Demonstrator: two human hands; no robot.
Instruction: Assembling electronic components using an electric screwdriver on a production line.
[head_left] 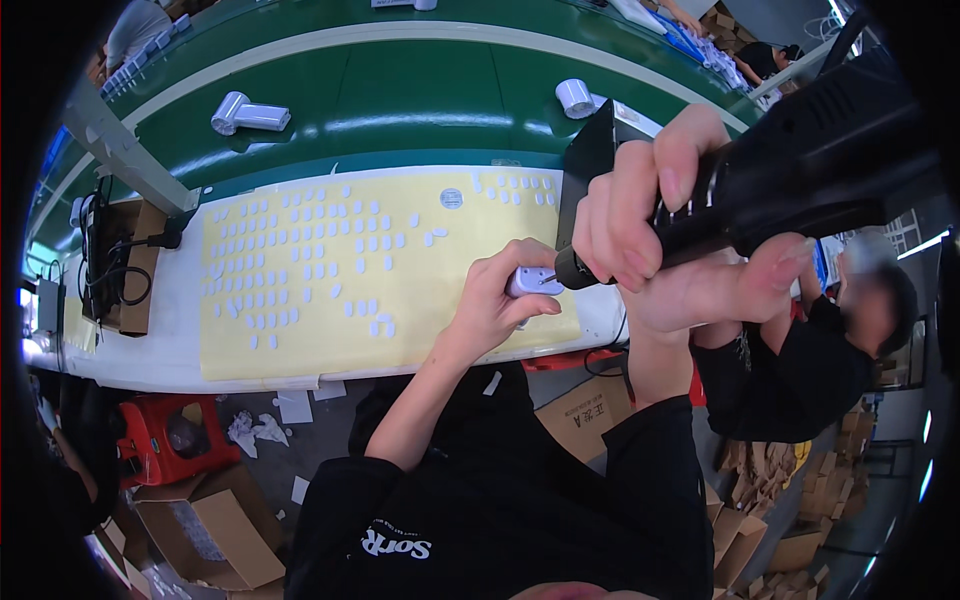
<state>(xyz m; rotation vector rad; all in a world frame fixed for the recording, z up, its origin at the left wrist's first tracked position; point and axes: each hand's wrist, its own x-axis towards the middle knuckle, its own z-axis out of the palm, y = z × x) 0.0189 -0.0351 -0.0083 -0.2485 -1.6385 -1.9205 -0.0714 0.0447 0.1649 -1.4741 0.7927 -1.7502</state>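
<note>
My left hand point(488, 306) is closed round a small pale-lavender plastic housing point(527, 283) with screw holes in its face, held above the table's front part. In my right hand point(655, 225) is a black electric screwdriver point(800, 150), gripped round its body and lying slantwise. Its thin bit points at the housing's face and appears to touch it; whether a screw sits under the tip is too small to tell. Beneath and left of my hands, many small white oval pieces point(290, 230) lie in loose rows on a yellow sheet point(420, 345).
A green conveyor belt point(420, 95) runs behind the table, carrying white handheld devices point(250, 115). A dark box point(598, 140) stands beyond my right hand. At left is a cardboard box point(150, 245) with black cables. Another person point(800, 380) sits at right. A red stool point(180, 440) is on the floor.
</note>
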